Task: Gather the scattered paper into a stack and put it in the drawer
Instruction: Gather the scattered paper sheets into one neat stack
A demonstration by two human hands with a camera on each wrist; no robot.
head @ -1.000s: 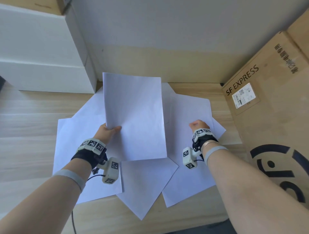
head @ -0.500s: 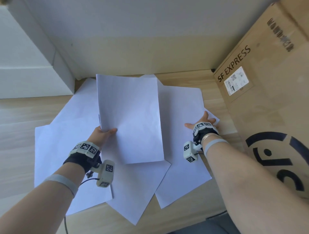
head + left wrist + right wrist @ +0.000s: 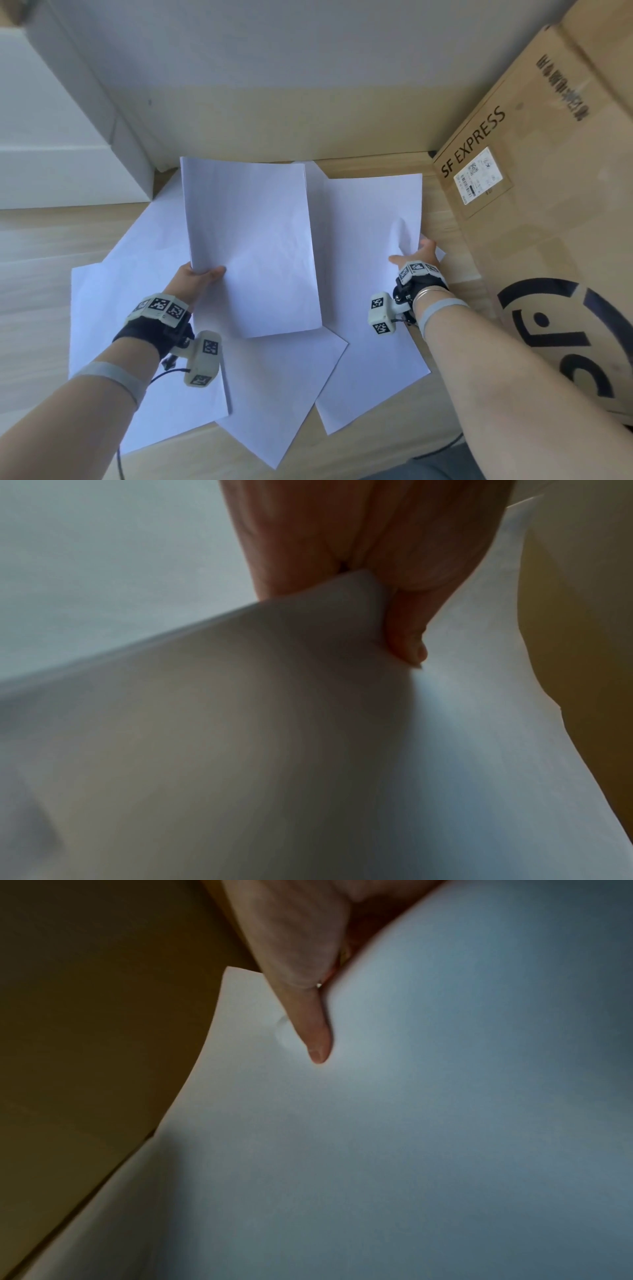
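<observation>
- A person stands over a pale wooden bench [image 3: 44, 240] strewn with white sheets of paper; only the forearms and hands show.
- The left hand [image 3: 191, 279] holds a small stack of paper [image 3: 253, 246] raised above the bench, thumb curled over the top face near the stack's left edge, the other fingers hidden underneath.
- From the left wrist, the thumb [image 3: 407, 639] presses down on the stack's upper sheet, and a lower corner of paper curls up against the palm.
- The right hand [image 3: 416, 255] grips the right edge of a loose sheet [image 3: 370, 222] lying to the right of the stack; that edge is lifted and buckled where it is held.
- From the right wrist, a finger [image 3: 316, 1039] lies on the sheet's face, and the paper bends up around the hand.
- More scattered sheets [image 3: 147, 274] lie flat and overlapping beneath and around both hands, reaching to the bench's near edge.
- A large brown cardboard box [image 3: 548, 222], printed "SF EXPRESS", stands at the right, just beside the right hand.
- A white cabinet [image 3: 61, 164] stands at the far left corner against the wall.
- I cannot make out a drawer from here.
</observation>
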